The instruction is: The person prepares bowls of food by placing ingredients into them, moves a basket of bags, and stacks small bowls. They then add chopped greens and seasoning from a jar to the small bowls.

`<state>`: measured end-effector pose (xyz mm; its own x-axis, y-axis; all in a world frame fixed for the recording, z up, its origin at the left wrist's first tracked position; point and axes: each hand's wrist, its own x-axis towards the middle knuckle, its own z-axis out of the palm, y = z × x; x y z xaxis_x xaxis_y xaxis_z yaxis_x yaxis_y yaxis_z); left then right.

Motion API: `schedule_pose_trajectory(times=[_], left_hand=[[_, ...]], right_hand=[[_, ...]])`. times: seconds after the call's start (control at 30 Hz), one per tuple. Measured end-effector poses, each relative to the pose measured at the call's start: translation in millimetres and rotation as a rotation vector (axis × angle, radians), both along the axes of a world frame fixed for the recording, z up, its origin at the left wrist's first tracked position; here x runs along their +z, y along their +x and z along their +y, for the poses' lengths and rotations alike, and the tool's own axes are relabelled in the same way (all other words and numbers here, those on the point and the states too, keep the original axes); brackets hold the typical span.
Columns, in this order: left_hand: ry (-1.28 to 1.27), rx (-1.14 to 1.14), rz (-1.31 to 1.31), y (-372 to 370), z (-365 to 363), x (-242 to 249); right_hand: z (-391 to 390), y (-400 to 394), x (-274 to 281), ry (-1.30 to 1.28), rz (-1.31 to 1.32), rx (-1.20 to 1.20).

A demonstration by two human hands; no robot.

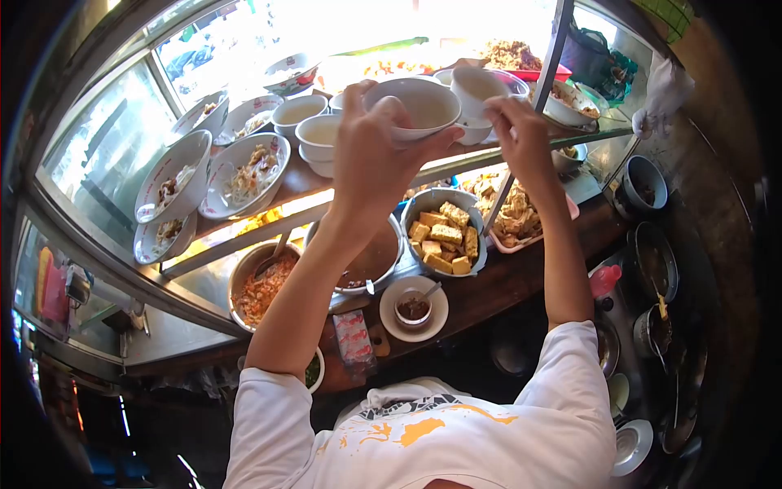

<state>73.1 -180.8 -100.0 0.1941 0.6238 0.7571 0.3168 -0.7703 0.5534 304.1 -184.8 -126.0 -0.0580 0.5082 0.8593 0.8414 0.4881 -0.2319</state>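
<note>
Both my arms reach up to the glass-sided shelf. My left hand [373,134] is closed round a white bowl [425,104], thumb along its underside and fingers at its rim. My right hand [520,129] pinches the edge of a smaller white bowl [477,84], which is tilted beside the first one. Behind my left wrist, small white bowls [316,134] stand stacked on the shelf. To the left are larger bowls with noodles and toppings [247,175], some stacked on others. What lies inside the two held bowls is hard to make out.
Below the shelf are a pot of fried tofu cubes [445,236], a pot of brown sauce [371,261], a pan of reddish shredded food [265,285] and a tray of meat pieces [513,216]. A metal shelf edge [301,212] crosses beneath my forearms. A sauce bowl on a saucer [414,310] sits nearer.
</note>
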Motion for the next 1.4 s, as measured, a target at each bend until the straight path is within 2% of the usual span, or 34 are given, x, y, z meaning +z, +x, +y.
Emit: schedule_pose_trajectory(times=[0.07, 0.1, 0.17, 0.23, 0.3, 0.37, 0.43, 0.53, 0.57, 0.67, 0.73, 0.83, 0.87, 0.97, 1.0, 1.1, 1.2, 1.33, 1.4], left_hand=[[0.079, 0.192, 0.187, 19, 17, -6], [0.231, 0.33, 0.274, 26, 29, -14], [0.27, 0.493, 0.358, 36, 39, -25], [0.249, 0.573, 0.454, 39, 45, -28], [0.22, 0.618, 0.515, 41, 50, -29], [0.191, 0.621, 0.549, 42, 51, -31], [0.17, 0.643, 0.61, 45, 52, -34], [0.178, 0.668, 0.673, 46, 49, -36], [0.178, 0.656, 0.674, 46, 50, -36], [0.152, 0.625, 0.688, 46, 50, -35], [0.232, 0.634, 0.645, 43, 45, -33], [0.218, 0.565, 0.651, 30, 32, -27], [0.228, 0.548, 0.635, 25, 24, -26], [0.194, 0.415, 0.559, 3, -9, -20], [0.184, 0.376, 0.531, -5, -22, -18], [0.12, 0.266, 0.518, -32, -54, -14], [0.046, 0.188, 0.514, -63, -72, -22], [-0.066, 0.184, 0.484, -102, -88, -38], [-0.116, 0.183, 0.47, -117, -94, -46]], right_hand=[[10, 2, -8, -0.02, -0.098, -0.033], [13, 4, -10, -0.032, -0.167, -0.06], [13, 3, -12, -0.132, -0.113, -0.007], [10, 3, -4, -0.182, -0.126, 0.032], [12, -2, 19, -0.037, -0.202, 0.001], [25, -1, 26, -0.056, -0.231, 0.008], [61, -2, 54, -0.06, -0.293, 0.048], [152, -15, 68, -0.262, -0.363, 0.162], [187, -18, 65, -0.346, -0.376, 0.233], [235, -40, 67, -0.676, -0.532, 0.123], [250, -49, 65, -0.891, -0.587, 0.111], [260, -52, 55, -0.814, -0.553, 0.155], [261, -56, 58, -0.854, -0.467, 0.125], [286, -50, 55, -0.65, -0.409, 0.013], [277, -58, 64, -0.707, -0.356, -0.107], [280, -66, 65, -0.637, -0.48, -0.24], [307, -65, 40, -0.532, -0.521, -0.128], [317, -67, 31, -0.598, -0.404, 0.15], [305, -69, 48, -0.839, -0.327, 0.173]])
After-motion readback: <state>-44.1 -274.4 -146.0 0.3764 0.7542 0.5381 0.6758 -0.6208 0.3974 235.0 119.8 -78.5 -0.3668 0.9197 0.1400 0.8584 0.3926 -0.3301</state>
